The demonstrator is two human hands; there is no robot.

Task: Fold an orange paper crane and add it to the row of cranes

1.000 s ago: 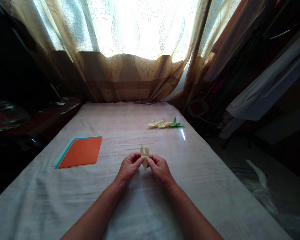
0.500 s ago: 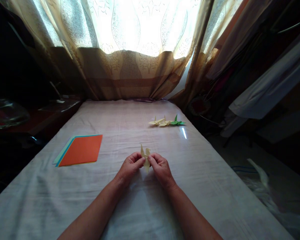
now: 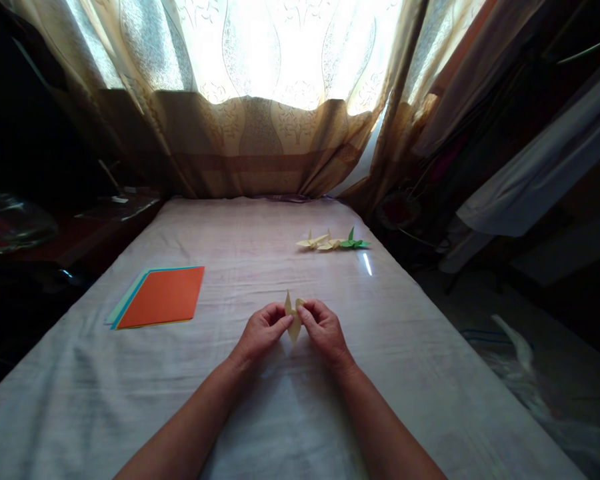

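Note:
A pale yellow origami crane (image 3: 294,325) is held between my two hands over the middle of the cloth-covered surface. My left hand (image 3: 265,331) pinches its left side between thumb and fingers. On the other side, my right hand (image 3: 325,331) has thumb and fingertips closed at the bent, head-like point. A tall narrow point of the crane sticks up near my left fingertips, and one wing hangs toward me. My fingers cover parts of its body.
Orange, blue and pale green paper sheets (image 3: 163,297) lie stacked at the left. Farther back on the right, pale yellow cranes (image 3: 314,242) sit in a row with a green crane (image 3: 353,241). A patterned curtain (image 3: 260,140) hangs behind the white cloth (image 3: 230,227).
My right fingertips have moved up a little onto the crane's bent point. The crane has turned slightly, its tall point shifting right. My left hand keeps its pinch.

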